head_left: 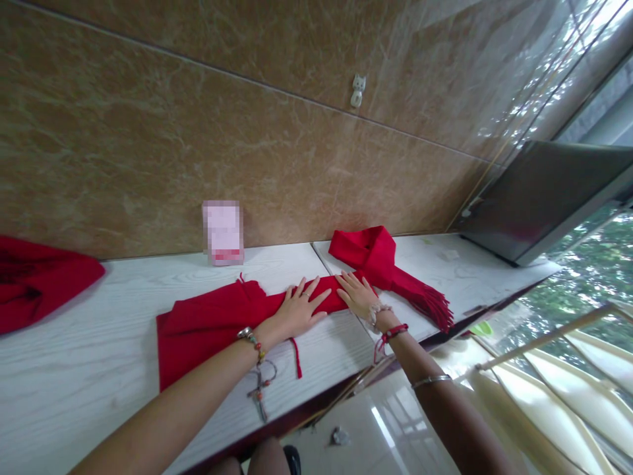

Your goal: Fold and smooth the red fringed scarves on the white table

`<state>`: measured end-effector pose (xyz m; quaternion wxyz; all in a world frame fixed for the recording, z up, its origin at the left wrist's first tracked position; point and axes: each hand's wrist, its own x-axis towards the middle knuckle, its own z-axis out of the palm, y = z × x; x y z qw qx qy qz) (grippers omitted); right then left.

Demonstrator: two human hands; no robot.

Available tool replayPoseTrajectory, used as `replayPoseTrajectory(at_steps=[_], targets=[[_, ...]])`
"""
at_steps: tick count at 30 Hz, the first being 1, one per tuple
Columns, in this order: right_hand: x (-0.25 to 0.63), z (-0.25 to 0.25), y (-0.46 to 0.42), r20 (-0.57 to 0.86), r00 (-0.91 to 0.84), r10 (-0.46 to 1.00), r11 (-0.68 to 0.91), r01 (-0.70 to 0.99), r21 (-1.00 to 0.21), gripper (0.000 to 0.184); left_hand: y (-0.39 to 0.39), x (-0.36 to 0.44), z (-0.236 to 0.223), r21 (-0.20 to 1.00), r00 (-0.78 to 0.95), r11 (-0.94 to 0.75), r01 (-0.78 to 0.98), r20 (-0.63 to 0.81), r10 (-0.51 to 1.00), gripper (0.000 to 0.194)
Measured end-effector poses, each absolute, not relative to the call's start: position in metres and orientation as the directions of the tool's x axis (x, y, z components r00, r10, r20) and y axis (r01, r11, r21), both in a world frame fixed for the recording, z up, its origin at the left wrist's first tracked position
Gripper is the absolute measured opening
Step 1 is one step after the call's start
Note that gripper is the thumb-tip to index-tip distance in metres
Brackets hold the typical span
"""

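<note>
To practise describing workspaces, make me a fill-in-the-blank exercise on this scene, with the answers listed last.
1. The left hand and the right hand both rest on cloth coloured ____.
2. Of the two hands, the one nearer the fringe is the ____ one.
3. Of the two hands, the one nearer the blurred pale box is the ____ one.
4. The wood-grained tabletop is coloured ____.

Missing words: red; right; left; white.
</note>
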<state>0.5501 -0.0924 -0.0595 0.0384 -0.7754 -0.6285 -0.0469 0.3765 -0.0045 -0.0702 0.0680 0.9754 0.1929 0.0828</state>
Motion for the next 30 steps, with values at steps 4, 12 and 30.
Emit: replayPoseTrajectory(at_steps=[4, 12, 30], targets=[[0.555, -0.066, -0.089, 0.080, 0.168, 0.982, -0.171, 0.985, 0.029, 0.046, -0.003, 0.370, -0.083, 0.143, 0.925, -0.932, 0.334, 0.141, 0.353, 0.049], [0.551, -0.064, -0.087, 0.116, 0.155, 0.981, -0.163, 0.985, 0.058, 0.047, -0.002, 0.360, -0.081, 0.169, 0.948, -0.951, 0.257, 0.146, 0.282, 0.046], [0.547, -0.063, -0.088, 0.165, 0.221, 0.961, -0.227, 0.974, 0.021, 0.049, 0.003, 0.349, -0.077, 0.218, 0.982, -0.965, 0.145, 0.084, 0.167, 0.039]])
